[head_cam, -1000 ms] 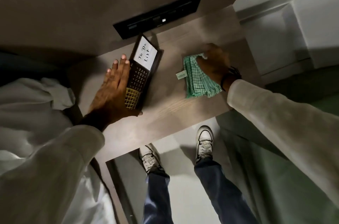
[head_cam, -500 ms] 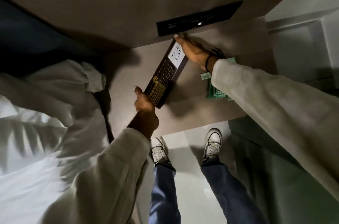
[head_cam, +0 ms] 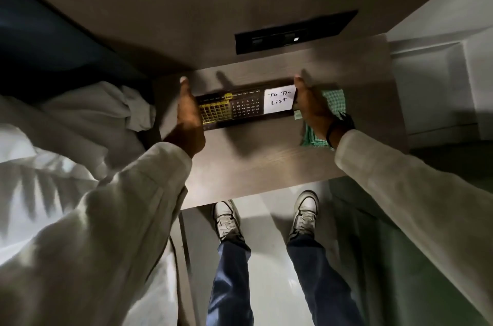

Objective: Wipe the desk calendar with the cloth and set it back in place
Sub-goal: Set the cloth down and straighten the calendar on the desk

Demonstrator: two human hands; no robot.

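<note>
The dark desk calendar [head_cam: 244, 107], with a yellow date grid and a white "To Do List" note, lies level across the small wooden table [head_cam: 256, 165]. My left hand [head_cam: 189, 119] grips its left end and my right hand [head_cam: 310, 108] grips its right end. The green checked cloth [head_cam: 332, 101] lies on the table under and beside my right hand, touched by neither set of fingers as far as I can see.
A black socket panel [head_cam: 294, 32] is set in the wall just behind the table. A bed with white bedding [head_cam: 66, 123] stands to the left. A pale cabinet [head_cam: 437, 80] is on the right. My feet [head_cam: 266, 216] stand at the table's front edge.
The calendar has turned from a slanted position to lying straight across the table. My right hand left the cloth and took the calendar's right end; my left hand moved to its left end.
</note>
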